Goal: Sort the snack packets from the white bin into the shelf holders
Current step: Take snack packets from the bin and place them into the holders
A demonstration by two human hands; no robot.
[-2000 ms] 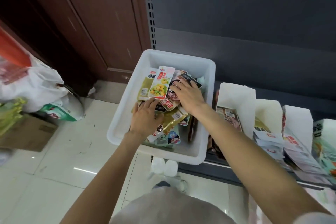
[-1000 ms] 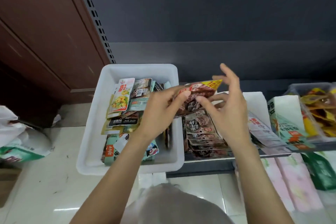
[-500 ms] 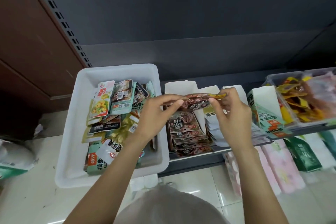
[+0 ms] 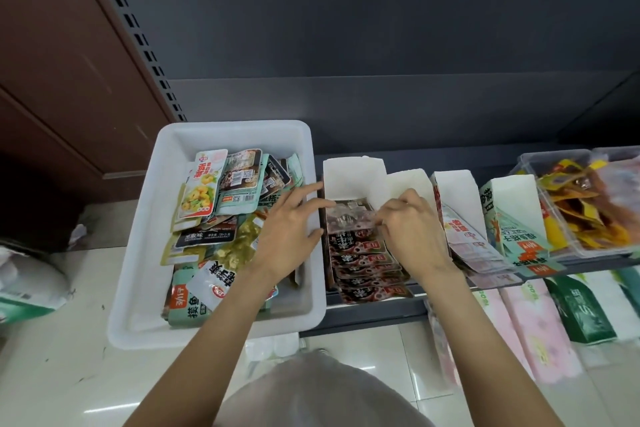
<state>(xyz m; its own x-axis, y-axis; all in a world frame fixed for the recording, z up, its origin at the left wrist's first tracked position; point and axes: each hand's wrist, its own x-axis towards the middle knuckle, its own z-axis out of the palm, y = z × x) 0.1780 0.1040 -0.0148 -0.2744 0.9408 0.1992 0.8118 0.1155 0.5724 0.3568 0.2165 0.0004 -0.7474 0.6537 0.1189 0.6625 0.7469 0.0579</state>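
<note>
Nearest, two bare forearms reach up from the bottom edge over a pale tiled floor [image 4: 52, 357]. The left hand [image 4: 289, 236] lies over the right rim of the white bin [image 4: 138, 288], fingers straight and spread, holding nothing; its fingertips are just beside the first holder [image 4: 349, 177]. The right hand [image 4: 412, 232] has its fingers curled down, pinching the right edge of a dark brown packet [image 4: 349, 218] that lies at the back of a row of matching packets inside that first white holder, on the shelf [image 4: 381, 312]. The bin holds a loose heap of mixed packets [image 4: 221, 204], green, yellow and dark. To the right stand more white holders [image 4: 453, 191] with pale and teal packets, then a clear tub [image 4: 561, 163] of orange ones. Behind everything rises a dark grey back panel [image 4: 381, 45].
</note>
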